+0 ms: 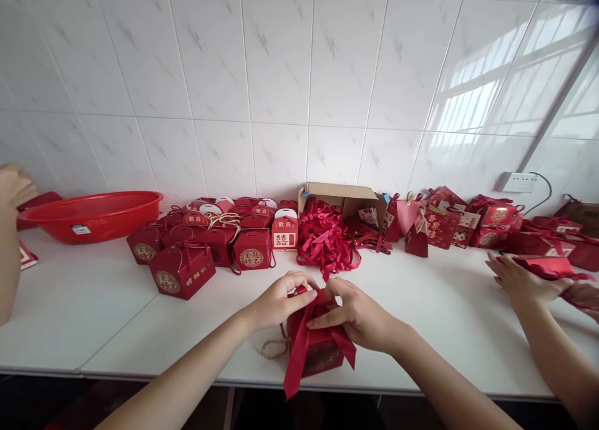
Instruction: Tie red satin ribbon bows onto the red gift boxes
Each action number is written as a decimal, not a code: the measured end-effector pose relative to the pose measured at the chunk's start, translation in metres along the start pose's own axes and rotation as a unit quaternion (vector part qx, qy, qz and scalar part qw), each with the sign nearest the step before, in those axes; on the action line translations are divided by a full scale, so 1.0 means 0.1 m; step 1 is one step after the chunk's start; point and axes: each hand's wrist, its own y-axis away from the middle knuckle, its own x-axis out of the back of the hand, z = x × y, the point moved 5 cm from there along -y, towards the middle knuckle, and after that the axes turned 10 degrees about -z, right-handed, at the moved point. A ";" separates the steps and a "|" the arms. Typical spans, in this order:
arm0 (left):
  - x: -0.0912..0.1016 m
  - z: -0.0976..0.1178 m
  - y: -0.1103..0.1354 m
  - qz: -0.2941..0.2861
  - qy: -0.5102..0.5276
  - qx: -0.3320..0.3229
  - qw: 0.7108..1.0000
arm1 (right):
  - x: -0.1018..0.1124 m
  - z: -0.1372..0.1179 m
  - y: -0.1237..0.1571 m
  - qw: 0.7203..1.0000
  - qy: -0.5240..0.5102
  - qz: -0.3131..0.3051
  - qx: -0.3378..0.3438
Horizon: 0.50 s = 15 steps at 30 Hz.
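A small red gift box (314,350) stands near the front edge of the white table (88,305), with a red ribbon (299,349) draped over its top and hanging down both sides. My left hand (277,300) pinches the ribbon at the top left of the box. My right hand (356,315) grips the ribbon at the top right, fingers pressed on the lid. A twisted beige cord handle (275,347) sticks out from the box's left side.
Several finished red boxes (206,243) stand at the back left, a red basin (93,215) beyond them. A cardboard carton (344,199) spills red ribbons (325,238). More red bags (444,224) line the back right. Another person's hands (519,280) work at the right; a hand (14,186) shows at the left.
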 end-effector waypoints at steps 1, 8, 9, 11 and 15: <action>-0.01 0.00 0.01 0.006 -0.007 0.002 1.000 | 0.00 0.00 0.01 1.000 0.001 0.005 0.005; -0.07 -0.06 -0.02 0.000 -0.012 0.005 1.000 | 0.02 0.05 0.07 0.998 -0.012 0.061 0.004; -0.07 -0.06 -0.02 -0.003 -0.005 0.006 1.000 | 0.02 0.08 0.09 0.997 -0.027 0.077 -0.015; -0.08 -0.07 -0.03 -0.006 0.008 0.010 1.000 | 0.01 0.15 0.12 0.991 -0.059 0.106 -0.058; -0.08 -0.09 -0.06 -0.004 0.029 0.007 1.000 | -0.05 0.24 0.17 0.984 -0.071 0.130 -0.094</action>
